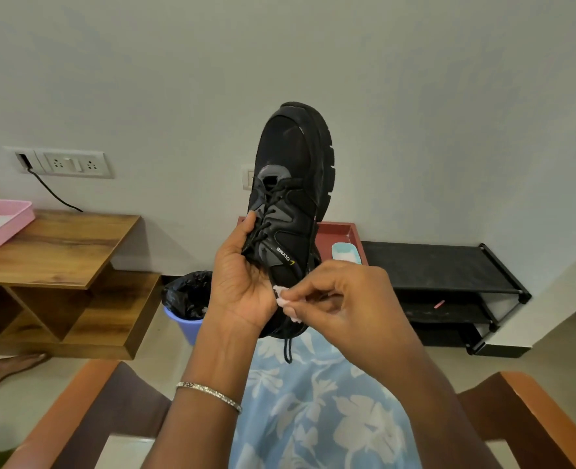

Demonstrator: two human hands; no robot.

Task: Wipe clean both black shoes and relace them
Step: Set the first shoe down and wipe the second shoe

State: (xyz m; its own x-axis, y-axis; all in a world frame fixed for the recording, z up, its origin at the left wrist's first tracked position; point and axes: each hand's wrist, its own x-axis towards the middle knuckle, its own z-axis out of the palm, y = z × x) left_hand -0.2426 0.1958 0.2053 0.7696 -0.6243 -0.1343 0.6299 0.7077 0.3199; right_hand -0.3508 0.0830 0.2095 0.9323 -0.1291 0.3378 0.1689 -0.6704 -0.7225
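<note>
Our left hand (242,282) grips the shoe (290,157), seemingly light and stiff-soled, at midfoot; our right hand (344,296) pinches its limp lace (287,348).

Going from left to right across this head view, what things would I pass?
pink tray → bin lined with a black bag → black shoe, held up → red tray → black rack

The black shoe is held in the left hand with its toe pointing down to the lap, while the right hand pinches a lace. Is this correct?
Not quite: the head view shows the black shoe with its toe pointing up toward the wall. The left hand does hold it, and the right hand pinches a lace.
</note>
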